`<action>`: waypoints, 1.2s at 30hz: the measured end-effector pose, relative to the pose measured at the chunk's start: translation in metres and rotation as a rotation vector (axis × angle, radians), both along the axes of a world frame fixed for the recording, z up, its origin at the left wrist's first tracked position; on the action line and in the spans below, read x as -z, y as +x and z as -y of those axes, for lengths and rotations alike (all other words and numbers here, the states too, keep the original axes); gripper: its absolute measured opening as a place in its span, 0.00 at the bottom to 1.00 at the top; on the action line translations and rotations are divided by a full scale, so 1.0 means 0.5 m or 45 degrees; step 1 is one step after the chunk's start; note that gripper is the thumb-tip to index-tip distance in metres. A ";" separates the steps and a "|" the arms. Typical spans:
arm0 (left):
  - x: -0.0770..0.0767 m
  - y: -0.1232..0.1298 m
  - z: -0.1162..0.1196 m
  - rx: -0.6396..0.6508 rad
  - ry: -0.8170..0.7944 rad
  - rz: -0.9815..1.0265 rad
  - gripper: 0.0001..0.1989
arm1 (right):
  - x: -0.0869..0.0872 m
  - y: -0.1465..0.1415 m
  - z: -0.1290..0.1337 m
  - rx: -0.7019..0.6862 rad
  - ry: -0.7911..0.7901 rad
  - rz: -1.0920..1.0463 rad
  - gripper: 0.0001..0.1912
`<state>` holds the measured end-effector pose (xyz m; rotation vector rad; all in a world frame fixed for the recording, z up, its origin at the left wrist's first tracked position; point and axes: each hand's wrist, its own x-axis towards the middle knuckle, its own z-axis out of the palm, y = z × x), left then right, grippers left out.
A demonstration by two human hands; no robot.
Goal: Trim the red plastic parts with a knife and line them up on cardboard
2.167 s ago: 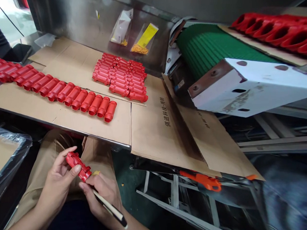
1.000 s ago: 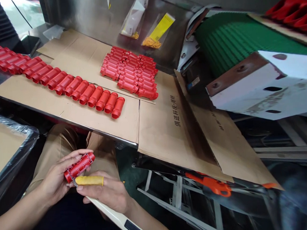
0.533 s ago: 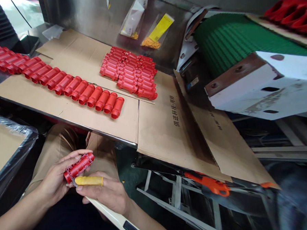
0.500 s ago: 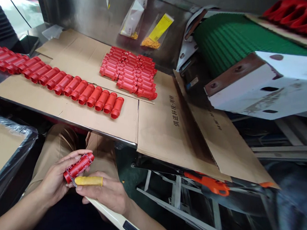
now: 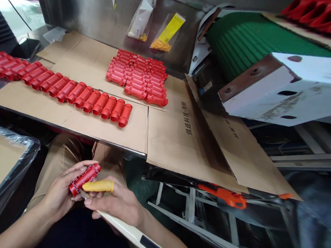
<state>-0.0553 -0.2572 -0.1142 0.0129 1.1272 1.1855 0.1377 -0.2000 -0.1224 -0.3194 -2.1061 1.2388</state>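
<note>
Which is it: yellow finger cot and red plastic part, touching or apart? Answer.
Cannot tell: in the head view the yellow finger cot ends right at the red plastic part, too close to judge.

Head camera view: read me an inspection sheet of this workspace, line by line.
Surface: flattened corrugated cardboard sheets cover the bench.
Job's things: red moulded plastic tubes lie in a long row and a packed block; one red tube is in hand.
Hands: the left hand grips that tube; the right hand, with a yellow finger cot, holds a cream-handled tool.
Clutter: two clear plastic bags against the steel wall.
Cables: nothing seen.
Surroundings: green ribbed conveyor belt, white metal housing, plastic-wrapped tray.
</note>
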 end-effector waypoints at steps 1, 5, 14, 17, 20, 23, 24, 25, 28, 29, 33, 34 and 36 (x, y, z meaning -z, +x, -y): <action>-0.001 -0.001 -0.001 -0.012 -0.013 -0.014 0.25 | 0.003 -0.003 0.001 0.048 -0.002 -0.039 0.13; -0.005 -0.003 -0.004 0.000 -0.051 -0.032 0.28 | 0.008 -0.012 0.000 0.061 0.174 -0.202 0.17; -0.003 0.000 0.001 -0.014 -0.060 -0.037 0.25 | 0.019 -0.013 0.004 0.038 0.218 -0.143 0.17; -0.001 0.000 0.000 -0.017 -0.051 -0.037 0.24 | 0.013 -0.013 0.002 0.050 0.227 -0.181 0.14; 0.002 0.000 0.001 -0.018 -0.018 -0.059 0.21 | -0.007 -0.010 -0.007 -0.003 0.154 -0.077 0.10; 0.006 -0.001 0.003 -0.011 -0.005 -0.068 0.19 | -0.025 -0.013 -0.016 -0.069 0.205 0.044 0.10; 0.008 0.000 0.003 -0.013 -0.005 -0.066 0.19 | -0.030 -0.017 -0.017 -0.079 0.275 0.094 0.11; 0.009 0.000 0.004 -0.015 -0.008 -0.060 0.18 | -0.033 -0.021 -0.016 -0.076 0.357 0.138 0.13; 0.010 0.003 0.002 -0.032 -0.004 -0.027 0.18 | -0.046 -0.032 -0.010 -0.020 0.575 0.173 0.16; 0.009 0.005 0.001 -0.030 0.008 -0.012 0.18 | -0.051 -0.033 -0.007 -0.022 0.634 0.132 0.17; -0.001 0.006 0.000 -0.043 0.081 -0.025 0.23 | -0.068 -0.025 0.001 -0.008 0.769 -0.061 0.22; -0.003 0.006 0.001 -0.072 0.101 -0.067 0.25 | -0.068 -0.022 0.002 0.127 0.825 -0.076 0.22; -0.004 0.002 0.005 -0.170 0.168 -0.204 0.26 | -0.060 -0.017 0.006 0.479 0.903 -0.047 0.22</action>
